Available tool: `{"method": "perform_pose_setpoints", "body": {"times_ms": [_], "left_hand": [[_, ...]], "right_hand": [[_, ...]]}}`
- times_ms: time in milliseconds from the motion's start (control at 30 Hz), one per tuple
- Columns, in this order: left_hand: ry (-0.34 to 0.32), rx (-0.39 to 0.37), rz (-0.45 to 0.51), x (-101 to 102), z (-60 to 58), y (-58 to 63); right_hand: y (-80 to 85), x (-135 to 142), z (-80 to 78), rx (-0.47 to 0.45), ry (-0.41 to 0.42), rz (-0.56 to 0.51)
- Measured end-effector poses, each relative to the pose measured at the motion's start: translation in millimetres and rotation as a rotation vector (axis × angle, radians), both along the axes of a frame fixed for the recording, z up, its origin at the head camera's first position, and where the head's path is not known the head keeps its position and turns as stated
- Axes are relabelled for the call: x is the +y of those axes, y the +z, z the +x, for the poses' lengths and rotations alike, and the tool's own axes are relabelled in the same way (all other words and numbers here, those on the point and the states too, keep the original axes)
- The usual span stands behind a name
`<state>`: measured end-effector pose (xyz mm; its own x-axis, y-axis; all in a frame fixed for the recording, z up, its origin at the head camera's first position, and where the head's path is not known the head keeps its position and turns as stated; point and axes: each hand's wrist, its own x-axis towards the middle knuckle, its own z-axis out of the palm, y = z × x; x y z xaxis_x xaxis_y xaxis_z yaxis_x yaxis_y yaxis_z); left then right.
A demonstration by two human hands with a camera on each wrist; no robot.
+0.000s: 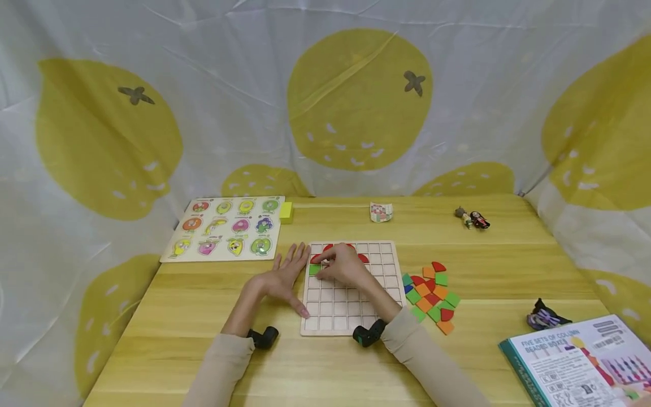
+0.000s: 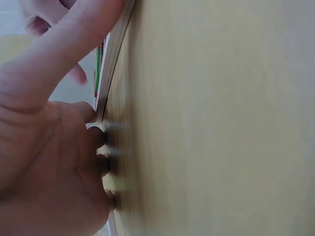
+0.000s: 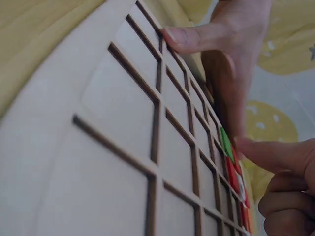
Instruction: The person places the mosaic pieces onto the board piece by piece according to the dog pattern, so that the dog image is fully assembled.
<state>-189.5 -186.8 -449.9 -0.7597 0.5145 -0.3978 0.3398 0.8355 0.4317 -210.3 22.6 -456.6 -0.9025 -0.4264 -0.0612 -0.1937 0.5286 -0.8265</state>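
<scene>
A square wooden grid board [image 1: 340,323] lies on the table under both hands. My left hand [image 1: 281,281] spreads its fingers along the board's left side, thumb at the lower left edge and forefinger by the upper left corner. Over the upper left cells bends my right hand [image 1: 342,265]. Its thumb and forefinger stand apart beside a green square tile [image 1: 314,269] in the left column. In the right wrist view, one fingertip comes right up to the green tile [image 3: 226,144] and red pieces [image 3: 233,175], other fingers curled. Further red pieces [image 1: 363,258] sit in the top rows, partly hidden by that hand.
Loose orange, green, red and blue tiles [image 1: 424,290] lie right of the board. A fruit puzzle board [image 1: 234,223] and a yellow block [image 1: 286,212] are back left. Behind are a patterned paper [image 1: 381,212] and small figures [image 1: 479,220]; a box [image 1: 564,362] stands front right.
</scene>
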Motion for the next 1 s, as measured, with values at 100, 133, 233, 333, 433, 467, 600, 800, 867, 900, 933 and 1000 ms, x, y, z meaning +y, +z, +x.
{"method": "perform_pose_setpoints", "body": {"times_ms": [100,133,233,333,433,467,600,800,867,900,933,1000], "left_hand": [[0.009,0.011,0.016,1,-0.6,1.6],[0.011,0.011,0.018,1,-0.7,2.1],[0.019,0.010,0.016,1,-0.7,3.4],[0.022,0.005,0.013,-1,-0.2,2.0],[0.020,0.000,0.021,-1,0.3,0.2],[0.019,-0.002,0.025,0,0.5,-0.2],[0.012,-0.006,0.045,2,0.2,-0.2],[0.021,0.009,0.021,0,0.0,0.0],[0.018,0.007,0.020,0,0.1,-0.9],[0.016,0.004,0.023,0,0.3,-1.2],[0.014,0.004,0.027,-1,0.4,-1.4],[0.015,0.002,0.027,-1,0.4,-1.6]], "right_hand": [[10.0,29,-1.5,-0.038,-0.037,-0.029],[13.8,41,-1.6,-0.048,-0.053,-0.039],[24.8,84,0.1,-0.074,-0.097,-0.032],[28.8,125,5.5,-0.105,-0.125,0.002],[24.6,161,12.5,-0.165,-0.160,0.034],[22.2,171,14.6,-0.176,-0.171,0.045],[14.9,198,18.1,-0.214,-0.207,0.094],[8.9,203,15.1,-0.245,-0.178,0.133],[6.3,200,13.4,-0.270,-0.200,0.128],[4.7,199,12.1,-0.278,-0.213,0.128],[3.6,197,10.7,-0.279,-0.230,0.129],[2.0,195,7.2,-0.270,-0.273,0.134]]}}
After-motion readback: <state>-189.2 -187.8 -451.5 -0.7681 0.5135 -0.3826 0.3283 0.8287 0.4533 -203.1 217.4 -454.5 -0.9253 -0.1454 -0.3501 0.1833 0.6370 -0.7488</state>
